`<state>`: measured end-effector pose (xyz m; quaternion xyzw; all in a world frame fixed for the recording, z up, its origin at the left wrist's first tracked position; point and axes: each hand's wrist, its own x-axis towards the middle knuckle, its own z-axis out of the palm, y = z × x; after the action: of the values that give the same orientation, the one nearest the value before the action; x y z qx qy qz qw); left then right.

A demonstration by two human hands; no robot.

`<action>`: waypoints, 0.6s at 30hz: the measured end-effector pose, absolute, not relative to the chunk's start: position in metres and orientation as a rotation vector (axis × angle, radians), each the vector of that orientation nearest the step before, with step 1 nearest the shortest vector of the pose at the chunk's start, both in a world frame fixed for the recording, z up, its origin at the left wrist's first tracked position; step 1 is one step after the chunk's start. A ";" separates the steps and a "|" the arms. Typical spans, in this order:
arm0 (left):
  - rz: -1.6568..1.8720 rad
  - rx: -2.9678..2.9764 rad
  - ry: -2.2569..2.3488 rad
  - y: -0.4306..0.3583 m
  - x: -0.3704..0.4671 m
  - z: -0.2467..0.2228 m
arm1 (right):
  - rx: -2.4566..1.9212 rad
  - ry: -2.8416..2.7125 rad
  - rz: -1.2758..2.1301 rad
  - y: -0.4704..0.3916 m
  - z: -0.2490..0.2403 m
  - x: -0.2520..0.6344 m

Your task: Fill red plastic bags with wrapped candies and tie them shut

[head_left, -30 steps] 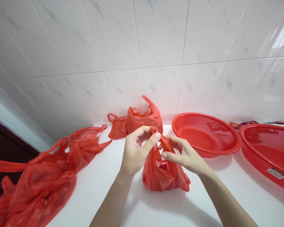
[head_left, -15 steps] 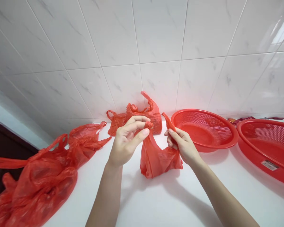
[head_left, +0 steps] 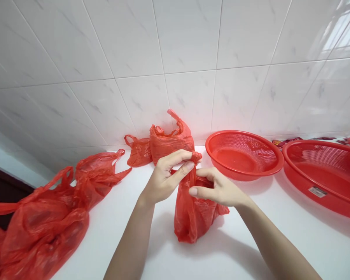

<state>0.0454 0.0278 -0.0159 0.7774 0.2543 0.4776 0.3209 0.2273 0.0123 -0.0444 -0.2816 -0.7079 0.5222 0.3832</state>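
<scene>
A red plastic bag (head_left: 189, 219) rests on the white tabletop in front of me, its two handles drawn together at the top. Between the thumb and fingers of my left hand (head_left: 170, 175) is the bunched upper end of a handle. My right hand (head_left: 217, 188) is curled round the bag's neck just below and to the right, thumb pointing left across it. Its fingertips are partly hidden behind the red plastic. What the bag contains cannot be made out.
Against the tiled wall stand a fuller red bag (head_left: 172, 144) and a smaller one (head_left: 140, 151). More crumpled red bags (head_left: 43, 229) lie along the left. On the right are two red mesh baskets (head_left: 245, 173) (head_left: 323, 181), with small dark red packets (head_left: 294, 140) behind.
My right hand has moved left and down, from holding the other handle apart to gripping the bag's neck beside my left hand. The handles have come together. The view has shifted slightly.
</scene>
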 end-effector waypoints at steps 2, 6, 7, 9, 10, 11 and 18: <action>1.266 2.045 0.683 0.028 0.049 -0.018 | -0.686 -1.825 1.341 0.013 -0.043 0.227; 1.307 2.062 0.730 0.028 0.050 -0.020 | -0.682 -1.780 1.376 0.013 -0.043 0.229; 1.313 2.058 0.747 0.029 0.049 -0.020 | -0.693 -1.758 1.366 0.013 -0.043 0.230; 1.309 2.051 0.788 0.030 0.048 -0.019 | -0.724 -1.718 1.322 0.013 -0.042 0.234; 1.294 2.052 0.814 0.030 0.047 -0.018 | -0.741 -1.695 1.296 0.013 -0.042 0.236; 1.279 2.058 0.839 0.030 0.047 -0.018 | -0.762 -1.670 1.274 0.014 -0.041 0.238; 1.288 2.063 0.939 0.036 0.048 -0.021 | -0.922 -1.606 1.230 0.029 -0.045 0.249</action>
<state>0.0483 0.0362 -0.0206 0.7633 0.3474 0.4765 0.2641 0.2495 0.0286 -0.0448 -0.3717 -0.6476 0.4961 0.4432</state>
